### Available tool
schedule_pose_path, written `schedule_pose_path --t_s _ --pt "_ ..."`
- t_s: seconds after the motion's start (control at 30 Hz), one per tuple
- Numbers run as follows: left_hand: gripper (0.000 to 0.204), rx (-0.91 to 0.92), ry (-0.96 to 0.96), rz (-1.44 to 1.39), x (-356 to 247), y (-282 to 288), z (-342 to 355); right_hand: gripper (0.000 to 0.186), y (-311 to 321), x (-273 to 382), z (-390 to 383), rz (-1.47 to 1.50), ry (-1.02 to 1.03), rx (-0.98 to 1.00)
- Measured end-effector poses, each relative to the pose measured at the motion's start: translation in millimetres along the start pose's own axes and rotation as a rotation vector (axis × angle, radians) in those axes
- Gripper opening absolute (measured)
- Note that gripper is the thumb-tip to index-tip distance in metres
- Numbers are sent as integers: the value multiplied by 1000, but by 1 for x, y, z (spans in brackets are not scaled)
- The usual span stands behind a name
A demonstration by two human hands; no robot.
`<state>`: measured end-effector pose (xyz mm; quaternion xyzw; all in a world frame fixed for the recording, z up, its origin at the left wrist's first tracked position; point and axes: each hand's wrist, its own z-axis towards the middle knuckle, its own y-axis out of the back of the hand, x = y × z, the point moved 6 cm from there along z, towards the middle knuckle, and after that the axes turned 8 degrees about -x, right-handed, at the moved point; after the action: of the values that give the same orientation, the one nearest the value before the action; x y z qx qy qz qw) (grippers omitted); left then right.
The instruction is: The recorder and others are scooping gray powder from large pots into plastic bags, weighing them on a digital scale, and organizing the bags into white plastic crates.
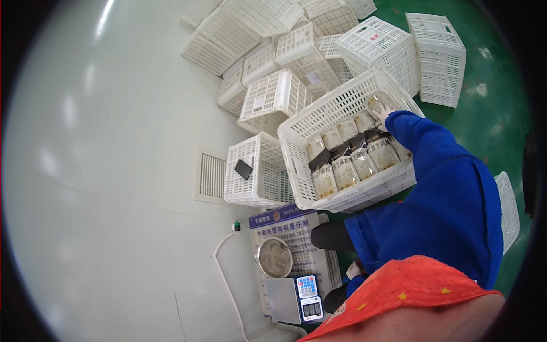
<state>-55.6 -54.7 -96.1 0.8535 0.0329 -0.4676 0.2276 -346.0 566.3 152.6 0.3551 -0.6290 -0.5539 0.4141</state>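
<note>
My right hand [384, 112], pale and perhaps gloved, reaches into a large white plastic crate [348, 200]. Its fingers are spread over the top of a clear bag of pale powder [376, 101] at the crate's far right corner, touching it. Similar filled bags [344, 173], with dark and printed parts, stand in two rows inside the crate. Low beside my body is my left hand [354, 269], mostly hidden by the blue sleeve and red apron. Its fingers cannot be made out. The nearest thing is a board carrying the scale.
A digital scale [284, 301] and a round metal bowl of powder [275, 257] sit on a printed board [302, 222]. Left of the filled crate, a black phone-like object [243, 169] lies on a white crate [236, 191]. Stacked white crates [279, 94] crowd the back by the wall.
</note>
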Motion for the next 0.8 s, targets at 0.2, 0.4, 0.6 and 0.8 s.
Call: schedule_pose_path --t_s 0.2,0.4,0.6,0.8 --pt "39 27 -245 179 -71 -7 15 43 12 67 27 24 135 -37" --pt "39 43 -438 378 -121 -7 2 39 71 212 -39 312 735 -400" --pt "39 28 -604 578 -127 -14 6 39 98 302 -114 436 980 -352" --pt "39 -27 -642 751 -91 -17 -3 37 71 342 -164 438 1181 -493"
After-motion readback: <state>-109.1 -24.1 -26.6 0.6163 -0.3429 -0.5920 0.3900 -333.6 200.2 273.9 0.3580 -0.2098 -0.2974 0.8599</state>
